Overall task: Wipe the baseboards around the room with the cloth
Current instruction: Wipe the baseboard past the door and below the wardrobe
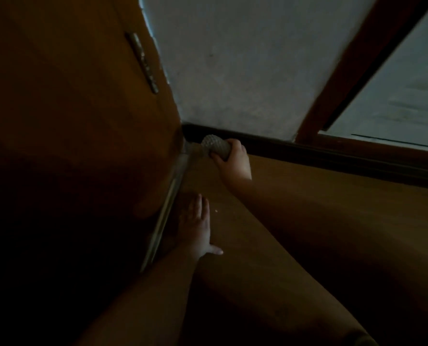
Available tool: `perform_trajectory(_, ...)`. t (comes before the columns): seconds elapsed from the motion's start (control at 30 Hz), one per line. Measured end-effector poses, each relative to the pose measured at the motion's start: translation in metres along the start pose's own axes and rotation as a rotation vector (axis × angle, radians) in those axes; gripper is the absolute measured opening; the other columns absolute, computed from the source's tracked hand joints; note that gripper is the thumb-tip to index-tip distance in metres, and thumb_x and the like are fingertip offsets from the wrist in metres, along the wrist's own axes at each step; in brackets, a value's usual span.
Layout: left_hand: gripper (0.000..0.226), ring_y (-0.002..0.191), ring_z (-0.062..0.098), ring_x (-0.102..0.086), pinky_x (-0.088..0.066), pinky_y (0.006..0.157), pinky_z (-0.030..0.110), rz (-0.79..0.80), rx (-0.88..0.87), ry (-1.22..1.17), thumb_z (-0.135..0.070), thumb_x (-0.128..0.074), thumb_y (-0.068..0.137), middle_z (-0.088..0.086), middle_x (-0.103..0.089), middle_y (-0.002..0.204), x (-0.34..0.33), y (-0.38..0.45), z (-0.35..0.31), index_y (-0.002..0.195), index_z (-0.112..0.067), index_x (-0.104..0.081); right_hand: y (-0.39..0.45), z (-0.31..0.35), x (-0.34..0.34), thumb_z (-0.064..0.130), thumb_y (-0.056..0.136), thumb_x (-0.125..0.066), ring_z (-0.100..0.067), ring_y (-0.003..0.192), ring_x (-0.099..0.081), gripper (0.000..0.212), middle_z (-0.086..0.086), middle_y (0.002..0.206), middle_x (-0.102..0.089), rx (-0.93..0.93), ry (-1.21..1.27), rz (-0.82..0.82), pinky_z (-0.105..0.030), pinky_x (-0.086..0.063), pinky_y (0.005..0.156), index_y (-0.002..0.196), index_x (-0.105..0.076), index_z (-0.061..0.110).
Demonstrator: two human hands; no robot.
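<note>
A dark brown baseboard [332, 152] runs along the foot of the pale wall, from the corner at the door out to the right. My right hand [234, 162] grips a bunched grey textured cloth [214, 146] and holds it against the baseboard close to that corner. My left hand [198, 227] lies flat on the brown floor, fingers spread, next to the bottom edge of the door. The scene is dim and the lower left is almost black.
A wooden door [83, 108] with a metal hinge or latch plate [144, 62] fills the left side. A metal strip [168, 213] runs along its lower edge. A dark wooden frame [352, 71] slants up at the right beside a pale panel [405, 96].
</note>
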State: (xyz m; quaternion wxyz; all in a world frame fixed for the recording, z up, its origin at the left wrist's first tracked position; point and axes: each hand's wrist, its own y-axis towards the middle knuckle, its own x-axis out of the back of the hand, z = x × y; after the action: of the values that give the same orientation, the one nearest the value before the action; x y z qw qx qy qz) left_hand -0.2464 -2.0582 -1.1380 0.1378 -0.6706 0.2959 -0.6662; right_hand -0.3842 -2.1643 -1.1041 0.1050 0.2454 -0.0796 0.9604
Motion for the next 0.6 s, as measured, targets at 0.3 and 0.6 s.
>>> perform_trajectory(0.3, 0.125, 0.151, 0.031, 0.018, -0.009, 0.123, 0.053, 0.019, 0.028, 0.018, -0.059, -0.070, 0.082, 0.010, 0.029, 0.162, -0.005, -0.011, -0.001, 0.155, -0.011, 0.020, 0.054, 0.059, -0.054, 0.034, 0.085, -0.071, -0.027, 0.109, -0.061, 0.051, -0.011, 0.120, -0.063, -0.130, 0.068, 0.048, -0.037, -0.051, 0.089, 0.126, -0.054, 0.009)
perform_trajectory(0.6, 0.133, 0.151, 0.030, 0.020, -0.003, 0.124, 0.050, -0.012, -0.095, 0.098, -0.065, -0.073, 0.076, 0.011, 0.031, 0.160, -0.002, 0.003, 0.005, 0.154, -0.011, 0.020, 0.055, 0.041, -0.049, 0.035, 0.088, -0.067, -0.032, 0.110, -0.059, 0.045, -0.014, 0.120, -0.058, -0.223, 0.076, -0.027, -0.035, -0.045, 0.084, 0.119, -0.049, 0.009)
